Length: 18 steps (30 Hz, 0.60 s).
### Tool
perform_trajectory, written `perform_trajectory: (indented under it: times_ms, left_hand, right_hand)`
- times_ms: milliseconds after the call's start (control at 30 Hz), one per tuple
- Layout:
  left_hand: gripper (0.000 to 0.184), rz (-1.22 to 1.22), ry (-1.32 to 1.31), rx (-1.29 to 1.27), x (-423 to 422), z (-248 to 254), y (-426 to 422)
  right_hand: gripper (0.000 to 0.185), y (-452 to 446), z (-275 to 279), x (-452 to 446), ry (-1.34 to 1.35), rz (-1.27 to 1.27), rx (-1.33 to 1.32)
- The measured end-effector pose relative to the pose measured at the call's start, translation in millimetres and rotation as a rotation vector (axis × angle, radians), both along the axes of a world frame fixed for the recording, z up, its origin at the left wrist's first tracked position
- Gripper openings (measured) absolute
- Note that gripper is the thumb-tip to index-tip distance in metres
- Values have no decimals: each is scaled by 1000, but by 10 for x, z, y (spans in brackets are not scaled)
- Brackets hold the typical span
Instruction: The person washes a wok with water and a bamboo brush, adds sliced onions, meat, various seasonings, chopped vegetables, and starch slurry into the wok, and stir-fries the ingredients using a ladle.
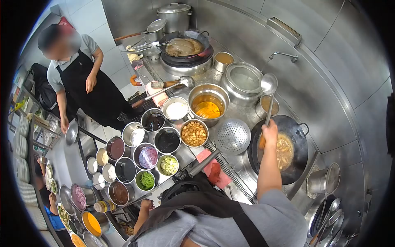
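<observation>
My right hand is closed around the handle of a long ladle, over the left part of a black wok. The ladle's round bowl is raised beside a lidded-looking steel pot of clear liquid. Light-coloured food in broth lies in the wok, to the right of my forearm. Low by my waist, near the counter edge, is my left hand, its fingers curled; whatever it may hold is too small to make out.
A person in a black apron stands at the upper left, one hand at a metal bowl. Seasoning pots, a perforated strainer and an oil pot crowd the counter. Another wok stands behind; a tap juts from the wall.
</observation>
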<state>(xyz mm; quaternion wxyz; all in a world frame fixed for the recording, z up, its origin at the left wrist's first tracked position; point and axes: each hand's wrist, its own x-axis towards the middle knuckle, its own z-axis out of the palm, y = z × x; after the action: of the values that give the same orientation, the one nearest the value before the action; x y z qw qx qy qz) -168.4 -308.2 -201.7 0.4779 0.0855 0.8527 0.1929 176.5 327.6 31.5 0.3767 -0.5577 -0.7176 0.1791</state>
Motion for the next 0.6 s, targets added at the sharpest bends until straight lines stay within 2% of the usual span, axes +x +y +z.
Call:
perform_trajectory:
  times_ms: [33, 100, 167, 300, 433, 600]
  left_hand:
    - [11, -29, 16, -19, 7, 16, -4]
    - [11, -87, 50, -50, 24, 43, -43]
    - [12, -164, 88, -80, 62, 77, -118]
    - [13, -391, 190, -160, 166, 91, -321]
    - [13, -205, 134, -151, 304, 92, -493]
    - [14, -133, 117, -149, 405, 99, -630]
  right_hand:
    - [38, 111, 183, -118, 281, 17, -291]
    - [17, 419, 448, -259, 563, 87, -547]
    - [7, 627, 594, -469, 933, 85, -626]
    - [9, 1005, 700, -891, 1020, 63, -732]
    - [11, 1064, 668, -1185, 1127, 6, -714]
    - [11, 1171, 476, -1304, 1223, -15, -763]
